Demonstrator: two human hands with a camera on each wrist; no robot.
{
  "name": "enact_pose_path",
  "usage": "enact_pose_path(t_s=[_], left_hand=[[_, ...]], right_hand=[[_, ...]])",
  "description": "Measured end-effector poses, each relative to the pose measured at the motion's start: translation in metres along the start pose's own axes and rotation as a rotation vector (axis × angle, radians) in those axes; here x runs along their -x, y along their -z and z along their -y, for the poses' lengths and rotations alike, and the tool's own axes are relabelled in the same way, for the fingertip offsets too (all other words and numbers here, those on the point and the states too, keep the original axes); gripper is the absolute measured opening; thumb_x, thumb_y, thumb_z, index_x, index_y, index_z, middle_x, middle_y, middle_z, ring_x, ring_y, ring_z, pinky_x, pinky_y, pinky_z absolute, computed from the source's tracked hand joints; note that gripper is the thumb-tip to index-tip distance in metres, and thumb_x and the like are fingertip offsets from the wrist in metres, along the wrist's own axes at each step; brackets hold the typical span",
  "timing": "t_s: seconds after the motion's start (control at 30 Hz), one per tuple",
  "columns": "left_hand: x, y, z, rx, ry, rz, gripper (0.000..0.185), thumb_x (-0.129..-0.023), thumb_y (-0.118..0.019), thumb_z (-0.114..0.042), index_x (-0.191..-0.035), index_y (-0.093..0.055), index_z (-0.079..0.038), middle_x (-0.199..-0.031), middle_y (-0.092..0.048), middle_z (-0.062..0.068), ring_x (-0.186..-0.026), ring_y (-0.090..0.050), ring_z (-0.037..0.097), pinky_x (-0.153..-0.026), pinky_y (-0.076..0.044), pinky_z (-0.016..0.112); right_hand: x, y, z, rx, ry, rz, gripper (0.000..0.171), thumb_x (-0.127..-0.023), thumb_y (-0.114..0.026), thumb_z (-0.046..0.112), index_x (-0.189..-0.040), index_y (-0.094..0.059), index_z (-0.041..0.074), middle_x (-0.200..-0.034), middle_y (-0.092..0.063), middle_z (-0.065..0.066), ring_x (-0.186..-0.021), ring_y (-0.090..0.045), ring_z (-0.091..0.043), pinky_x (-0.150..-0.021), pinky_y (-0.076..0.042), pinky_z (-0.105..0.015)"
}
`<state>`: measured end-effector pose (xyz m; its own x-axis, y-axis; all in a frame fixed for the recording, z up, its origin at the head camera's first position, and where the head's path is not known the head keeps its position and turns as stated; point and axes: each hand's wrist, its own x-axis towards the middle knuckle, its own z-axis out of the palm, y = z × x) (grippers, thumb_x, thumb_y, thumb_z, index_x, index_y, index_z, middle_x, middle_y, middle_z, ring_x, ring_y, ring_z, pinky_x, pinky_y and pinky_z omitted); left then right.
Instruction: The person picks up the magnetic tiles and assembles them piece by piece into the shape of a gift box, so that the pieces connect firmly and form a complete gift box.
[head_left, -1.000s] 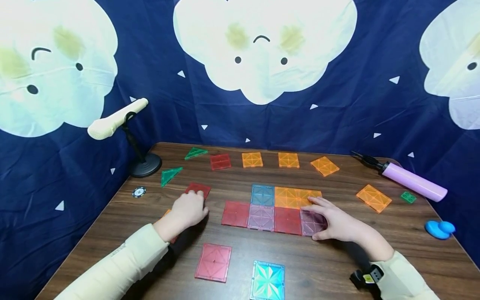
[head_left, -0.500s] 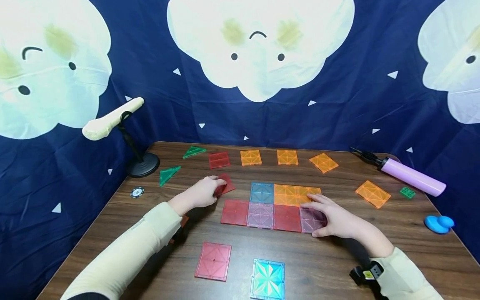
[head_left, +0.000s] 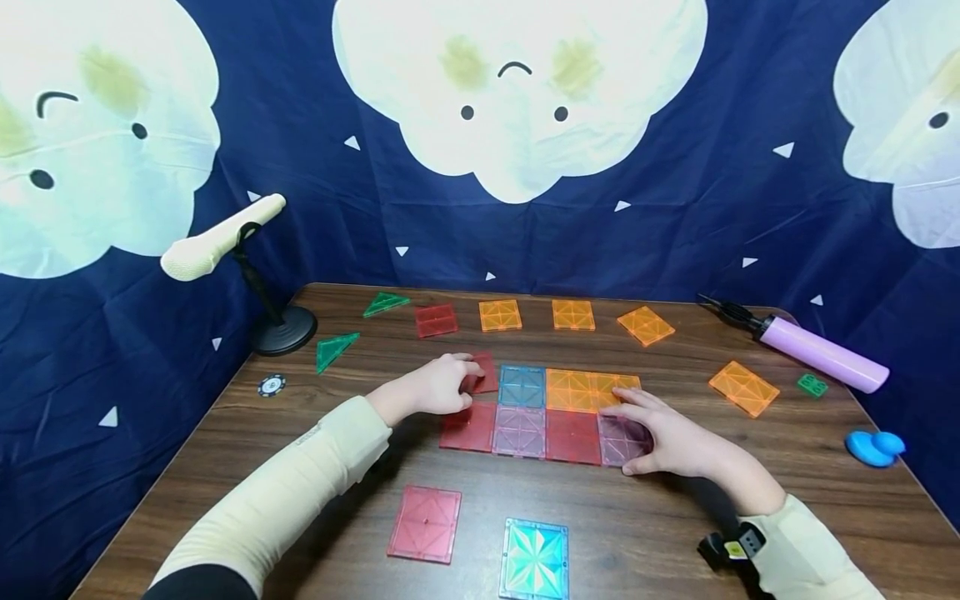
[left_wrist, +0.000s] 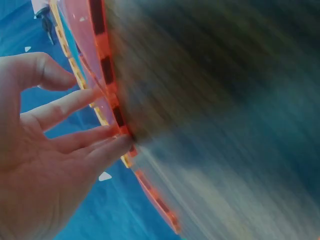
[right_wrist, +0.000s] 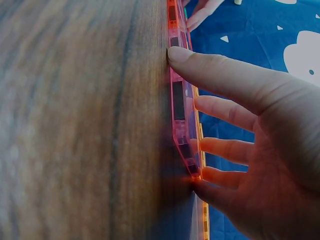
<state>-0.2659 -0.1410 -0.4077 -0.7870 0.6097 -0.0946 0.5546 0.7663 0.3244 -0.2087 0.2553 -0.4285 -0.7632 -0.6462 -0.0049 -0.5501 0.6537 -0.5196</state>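
Several see-through square magnetic tiles lie edge to edge in a two-row block. My left hand (head_left: 438,386) holds a red magnetic tile (head_left: 487,372) beside the blue tile (head_left: 522,386) of the back row; its fingers cover part of it. Below that hand is the front row's left red tile (head_left: 467,429). On the block's right end, my right hand (head_left: 678,442) rests with spread, fairly straight fingers. Its fingertips touch the orange tile (head_left: 617,385) and the purple tile (head_left: 621,442), and its thumb lies at the purple tile's near edge in the right wrist view.
Loose orange tiles (head_left: 573,315), a red tile (head_left: 436,321) and green triangles (head_left: 337,350) lie around the block. Nearer are a pink tile (head_left: 425,523) and a turquoise tile (head_left: 534,558). A microphone stand (head_left: 281,329) is left; a purple pump (head_left: 825,354) is right.
My left hand has moved right with the red tile, bringing it from the left of the table to beside the blue tile. My right hand has stayed in place.
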Motion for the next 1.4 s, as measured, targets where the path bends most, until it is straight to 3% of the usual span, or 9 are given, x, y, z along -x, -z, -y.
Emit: enact_pose_path(t_s=[0.17,0.37,0.5,0.67,0.87,0.97,1.1,1.23,1.4], left_hand=[[0.001,-0.001,-0.009,0.039,-0.033,0.006,0.034,-0.089,-0.065,-0.009,-0.121,-0.067,0.001,-0.120,-0.067,0.016,-0.138,-0.045,0.038,-0.110,-0.040,0.051],[0.005,-0.001,-0.019,0.031,-0.042,0.020,0.039,-0.089,-0.069,-0.014,-0.124,-0.062,0.003,-0.130,-0.061,0.020,-0.131,-0.051,0.037,-0.107,-0.044,0.051],[0.012,-0.007,-0.027,0.003,-0.056,0.024,0.055,-0.091,-0.072,-0.023,-0.136,-0.056,0.003,-0.145,-0.050,0.028,-0.139,-0.041,0.043,-0.114,-0.035,0.053],[0.020,-0.017,-0.040,0.002,-0.107,0.063,0.078,-0.089,-0.076,-0.043,-0.152,-0.047,-0.006,-0.159,-0.032,0.027,-0.146,-0.025,0.051,-0.117,-0.025,0.058],[0.026,-0.025,-0.049,-0.043,-0.109,0.057,0.076,-0.089,-0.077,-0.043,-0.152,-0.049,-0.011,-0.160,-0.033,0.025,-0.145,-0.027,0.052,-0.115,-0.030,0.056],[0.028,-0.026,-0.049,-0.049,-0.092,0.050,0.073,-0.089,-0.077,-0.039,-0.150,-0.051,-0.010,-0.158,-0.036,0.026,-0.144,-0.029,0.052,-0.114,-0.032,0.056],[0.028,-0.025,-0.049,-0.050,-0.085,0.049,0.072,-0.088,-0.078,-0.038,-0.149,-0.052,-0.009,-0.157,-0.037,0.026,-0.143,-0.031,0.053,-0.114,-0.033,0.056],[0.026,-0.024,-0.051,-0.064,-0.091,0.048,0.072,-0.088,-0.078,-0.039,-0.149,-0.053,-0.010,-0.157,-0.037,0.026,-0.142,-0.033,0.054,-0.114,-0.033,0.055],[0.025,-0.024,-0.054,-0.067,-0.095,0.051,0.072,-0.088,-0.078,-0.039,-0.149,-0.053,-0.010,-0.157,-0.037,0.026,-0.141,-0.033,0.054,-0.113,-0.034,0.056]], right_hand=[[0.000,0.001,0.001,0.001,0.000,-0.002,0.074,-0.078,-0.089,0.032,-0.142,-0.059,0.012,-0.156,-0.034,-0.029,-0.142,-0.023,-0.058,-0.105,-0.025,-0.077],[0.001,0.001,0.001,0.001,0.000,-0.006,0.075,-0.077,-0.090,0.030,-0.142,-0.059,0.011,-0.156,-0.035,-0.030,-0.142,-0.024,-0.057,-0.104,-0.026,-0.077],[0.001,0.002,0.001,0.008,-0.002,-0.005,0.075,-0.077,-0.090,0.031,-0.142,-0.059,0.012,-0.156,-0.035,-0.029,-0.142,-0.024,-0.057,-0.104,-0.026,-0.077],[0.000,0.004,0.003,0.015,-0.006,0.003,0.074,-0.077,-0.089,0.031,-0.142,-0.059,0.012,-0.156,-0.034,-0.029,-0.143,-0.023,-0.057,-0.105,-0.025,-0.077],[-0.007,0.015,0.006,0.017,0.014,0.066,0.069,-0.084,-0.084,0.039,-0.141,-0.059,0.009,-0.154,-0.037,-0.030,-0.140,-0.027,-0.057,-0.105,-0.027,-0.076],[-0.020,0.026,0.006,0.038,0.031,0.078,0.064,-0.090,-0.078,0.039,-0.139,-0.059,0.003,-0.146,-0.049,-0.027,-0.134,-0.042,-0.050,-0.104,-0.035,-0.069],[-0.049,0.039,0.000,0.081,0.036,0.010,0.049,-0.097,-0.071,0.023,-0.136,-0.058,-0.004,-0.135,-0.059,-0.023,-0.124,-0.055,-0.043,-0.102,-0.043,-0.061],[-0.084,0.044,-0.012,0.130,-0.025,-0.040,0.043,-0.101,-0.064,0.011,-0.139,-0.056,-0.006,-0.142,-0.054,-0.027,-0.132,-0.048,-0.046,-0.108,-0.037,-0.061],[-0.126,0.042,-0.022,0.181,-0.145,-0.024,0.050,-0.103,-0.059,0.010,-0.149,-0.046,-0.004,-0.157,-0.033,-0.031,-0.142,-0.034,-0.049,-0.113,-0.029,-0.061]])
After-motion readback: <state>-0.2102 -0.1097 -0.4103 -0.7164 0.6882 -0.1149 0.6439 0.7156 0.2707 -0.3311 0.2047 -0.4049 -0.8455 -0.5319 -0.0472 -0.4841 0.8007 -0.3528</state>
